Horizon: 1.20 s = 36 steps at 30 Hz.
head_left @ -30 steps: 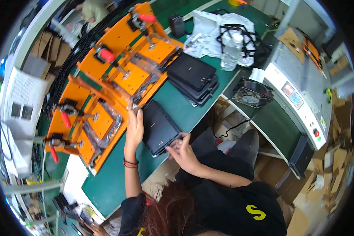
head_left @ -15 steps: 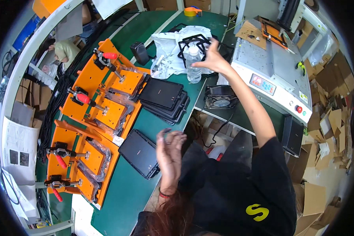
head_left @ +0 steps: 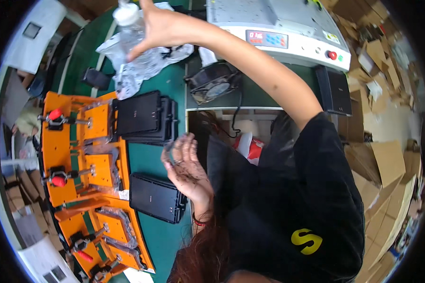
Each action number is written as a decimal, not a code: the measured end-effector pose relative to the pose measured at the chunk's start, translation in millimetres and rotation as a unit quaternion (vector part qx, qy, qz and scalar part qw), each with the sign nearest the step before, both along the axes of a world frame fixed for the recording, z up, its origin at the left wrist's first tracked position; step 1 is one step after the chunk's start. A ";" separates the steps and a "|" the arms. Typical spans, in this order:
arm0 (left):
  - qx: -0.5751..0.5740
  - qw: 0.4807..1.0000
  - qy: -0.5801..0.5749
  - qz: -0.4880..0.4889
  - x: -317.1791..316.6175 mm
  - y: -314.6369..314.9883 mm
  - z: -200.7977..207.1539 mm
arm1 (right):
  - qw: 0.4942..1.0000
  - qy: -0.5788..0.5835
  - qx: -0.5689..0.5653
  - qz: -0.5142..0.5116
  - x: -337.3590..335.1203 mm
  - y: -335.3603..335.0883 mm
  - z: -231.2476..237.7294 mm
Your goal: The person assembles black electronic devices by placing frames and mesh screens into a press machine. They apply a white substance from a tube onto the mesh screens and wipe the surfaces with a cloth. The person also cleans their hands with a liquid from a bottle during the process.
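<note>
Over the green bench [head_left: 158, 238], right grip [head_left: 163, 28] clasps a clear bottle [head_left: 130, 35]; left grip [head_left: 186, 167] hangs open.

Black shirt [head_left: 293, 188] with yellow mark; red wristband [head_left: 199, 221].

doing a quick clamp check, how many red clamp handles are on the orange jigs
3. One red handle on the upper jig, one on its lower half, one on the lower jig. More may be hidden near the picture's edge.

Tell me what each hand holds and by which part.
Right hand grips the clear plastic bottle around its upper body, below the white cap. Left hand holds nothing, palm open.
</note>
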<state>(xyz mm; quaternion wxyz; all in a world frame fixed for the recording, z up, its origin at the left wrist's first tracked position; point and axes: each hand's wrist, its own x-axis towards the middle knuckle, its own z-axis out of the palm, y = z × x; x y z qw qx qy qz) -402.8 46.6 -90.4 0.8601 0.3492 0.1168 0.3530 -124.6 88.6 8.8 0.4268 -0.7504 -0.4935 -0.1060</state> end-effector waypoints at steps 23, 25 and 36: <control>-0.620 0.762 0.107 -0.150 -49.2 -37.3 -53.7 | 0.849 0.522 0.033 0.073 -227.2 -276.1 -112.3; -0.598 0.772 0.098 -0.193 -40.5 -34.1 -42.2 | 0.660 0.729 0.130 0.129 -226.4 -287.7 -115.0; -0.343 0.773 0.243 -0.474 60.1 -95.6 -71.4 | 0.282 0.881 0.302 0.231 -279.5 -326.8 -146.5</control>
